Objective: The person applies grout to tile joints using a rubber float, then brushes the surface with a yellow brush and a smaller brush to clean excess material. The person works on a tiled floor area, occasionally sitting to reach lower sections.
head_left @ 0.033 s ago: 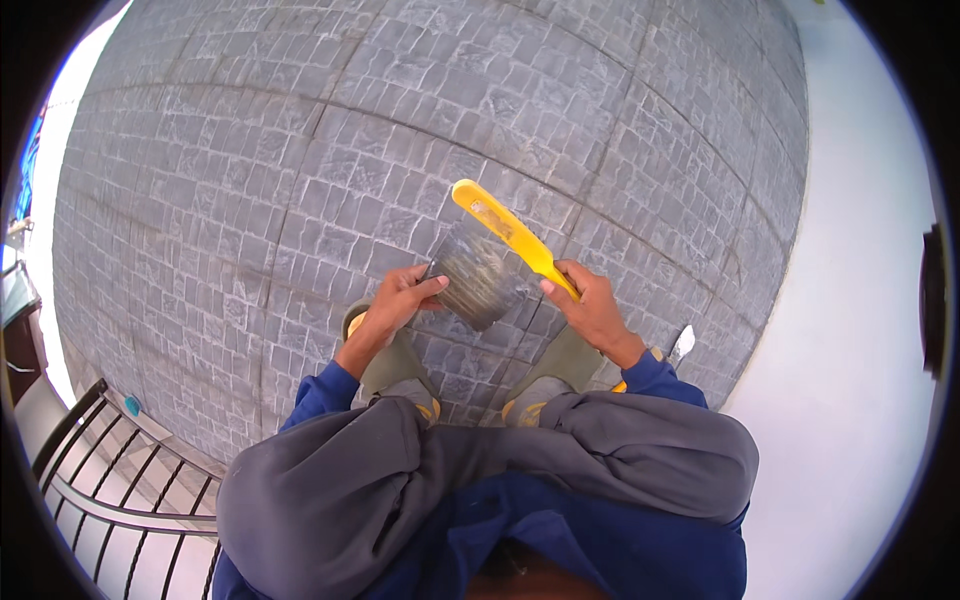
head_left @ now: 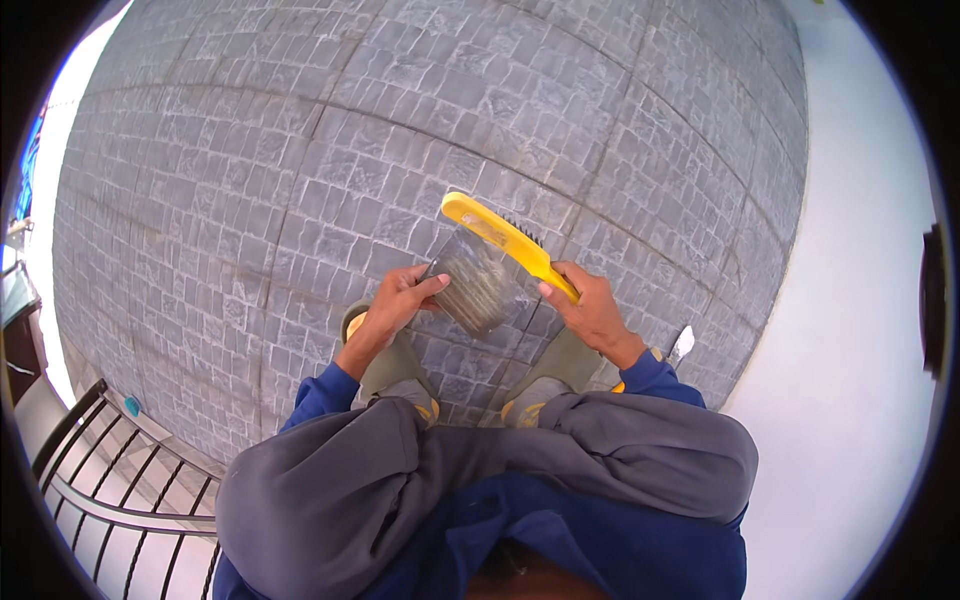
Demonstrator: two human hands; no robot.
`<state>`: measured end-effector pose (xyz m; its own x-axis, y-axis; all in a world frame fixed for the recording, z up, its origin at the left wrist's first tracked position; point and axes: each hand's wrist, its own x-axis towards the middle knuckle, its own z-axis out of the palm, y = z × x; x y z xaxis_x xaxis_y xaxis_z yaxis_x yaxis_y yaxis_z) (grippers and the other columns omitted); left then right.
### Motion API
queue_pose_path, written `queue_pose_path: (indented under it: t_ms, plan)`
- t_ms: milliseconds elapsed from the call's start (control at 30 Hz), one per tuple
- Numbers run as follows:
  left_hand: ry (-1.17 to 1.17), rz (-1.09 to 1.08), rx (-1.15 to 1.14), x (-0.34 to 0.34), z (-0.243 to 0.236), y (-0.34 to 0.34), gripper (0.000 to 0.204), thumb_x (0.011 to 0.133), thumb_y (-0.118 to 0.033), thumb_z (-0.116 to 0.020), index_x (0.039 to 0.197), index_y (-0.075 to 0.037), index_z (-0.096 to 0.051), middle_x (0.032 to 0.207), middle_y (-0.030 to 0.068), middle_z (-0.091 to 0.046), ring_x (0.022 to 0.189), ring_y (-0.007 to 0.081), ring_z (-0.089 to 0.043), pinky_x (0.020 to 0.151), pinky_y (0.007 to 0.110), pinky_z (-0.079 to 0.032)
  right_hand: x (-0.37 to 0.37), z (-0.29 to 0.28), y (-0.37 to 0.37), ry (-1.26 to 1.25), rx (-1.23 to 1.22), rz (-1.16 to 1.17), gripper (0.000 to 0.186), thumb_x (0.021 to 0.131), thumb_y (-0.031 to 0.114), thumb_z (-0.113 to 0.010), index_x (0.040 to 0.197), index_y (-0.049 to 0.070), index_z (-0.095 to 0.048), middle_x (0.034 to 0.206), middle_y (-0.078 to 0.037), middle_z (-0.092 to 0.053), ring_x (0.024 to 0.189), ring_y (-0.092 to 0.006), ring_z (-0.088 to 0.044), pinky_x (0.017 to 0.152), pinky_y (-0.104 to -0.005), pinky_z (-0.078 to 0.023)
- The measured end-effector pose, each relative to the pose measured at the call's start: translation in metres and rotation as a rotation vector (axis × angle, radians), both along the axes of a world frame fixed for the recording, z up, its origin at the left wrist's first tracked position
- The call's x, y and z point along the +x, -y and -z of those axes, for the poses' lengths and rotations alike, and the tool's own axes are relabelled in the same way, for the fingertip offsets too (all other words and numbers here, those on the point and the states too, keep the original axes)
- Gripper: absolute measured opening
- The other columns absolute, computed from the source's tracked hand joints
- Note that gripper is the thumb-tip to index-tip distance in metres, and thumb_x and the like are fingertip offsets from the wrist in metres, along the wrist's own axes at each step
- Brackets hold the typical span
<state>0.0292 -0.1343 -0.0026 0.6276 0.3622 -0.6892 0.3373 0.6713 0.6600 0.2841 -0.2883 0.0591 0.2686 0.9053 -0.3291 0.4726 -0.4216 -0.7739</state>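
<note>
Between thumb and fingers, my left hand [head_left: 401, 298] pinches the left edge of a flat, squarish dark plate [head_left: 474, 298] with grey-brown streaks across its face. What the plate is made of, I cannot tell. My right hand [head_left: 590, 308] is closed round the handle of a yellow wire brush [head_left: 492, 228]. Dark bristles show along the brush's far right side, and its head slants up to the left over the plate's far edge. Whether bristles touch the plate is not visible.
Grey stone-patterned paving [head_left: 420, 150] spreads below me, with my shoes under the hands. Beside my right forearm lies a tool with a whitish blade [head_left: 682, 344]. A white wall [head_left: 850, 300] bounds the right side; a black metal railing [head_left: 130, 470] stands at lower left.
The wire brush has shifted slightly left and nearer to me and has tilted, so its bristles now show. The left hand and the plate have hardly moved.
</note>
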Motion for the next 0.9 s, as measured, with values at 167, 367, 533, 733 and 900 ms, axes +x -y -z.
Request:
queue_pose_path:
  t_ms: [167,367,533,733,900]
  plan:
    - [0.044,0.056,0.363,0.007,-0.01,-0.011,0.031,0.097,-0.025,-0.063,0.102,0.005,-0.07,0.084,0.0035,-0.067,0.074,0.0093,-0.059,0.068,0.027,-0.048,0.02,0.001,-0.004,0.225,0.214,-0.252,0.039,0.096,0.035,-0.065,0.115,0.001,-0.066,0.093,-0.02,-0.071,0.078,-0.0354,-0.068,0.065,-0.0387,-0.052]
    - [-0.05,0.167,0.433,0.002,-0.011,-0.021,0.036,0.093,-0.031,-0.067,0.084,0.004,-0.064,0.065,0.0003,-0.05,0.064,0.0096,-0.043,0.056,0.032,-0.035,0.059,-0.028,-0.016,0.164,-0.045,0.192,0.039,0.097,0.038,-0.063,0.114,0.003,-0.068,0.086,-0.014,-0.07,0.071,-0.0284,-0.067,0.064,-0.0352,-0.051]
    - [-0.147,0.264,0.577,0.008,-0.028,-0.025,0.031,0.095,-0.028,-0.065,0.089,0.002,-0.067,0.066,0.0055,-0.053,0.063,0.0127,-0.048,0.057,0.032,-0.038,0.041,-0.027,-0.01,0.227,0.222,0.001,0.041,0.097,0.04,-0.064,0.112,0.002,-0.067,0.076,-0.009,-0.064,0.064,-0.0158,-0.058,0.06,-0.0324,-0.046]
    - [0.05,0.254,1.367,0.026,-0.054,-0.023,0.016,0.091,-0.011,-0.066,0.103,-0.003,-0.074,0.084,0.0106,-0.07,0.07,0.0265,-0.065,0.064,0.034,-0.05,0.027,-0.013,0.0,0.091,-0.002,0.339,0.042,0.095,0.04,-0.065,0.115,0.003,-0.064,0.079,-0.01,-0.067,0.066,-0.021,-0.062,0.062,-0.0352,-0.047]
    - [0.131,0.165,1.136,0.028,-0.057,-0.019,0.019,0.09,-0.013,-0.069,0.105,-0.002,-0.073,0.081,0.0045,-0.07,0.074,0.0171,-0.064,0.066,0.029,-0.049,0.023,0.007,0.014,0.109,0.018,0.329,0.043,0.096,0.04,-0.065,0.115,0.002,-0.062,0.079,-0.01,-0.065,0.068,-0.0179,-0.059,0.062,-0.034,-0.045]
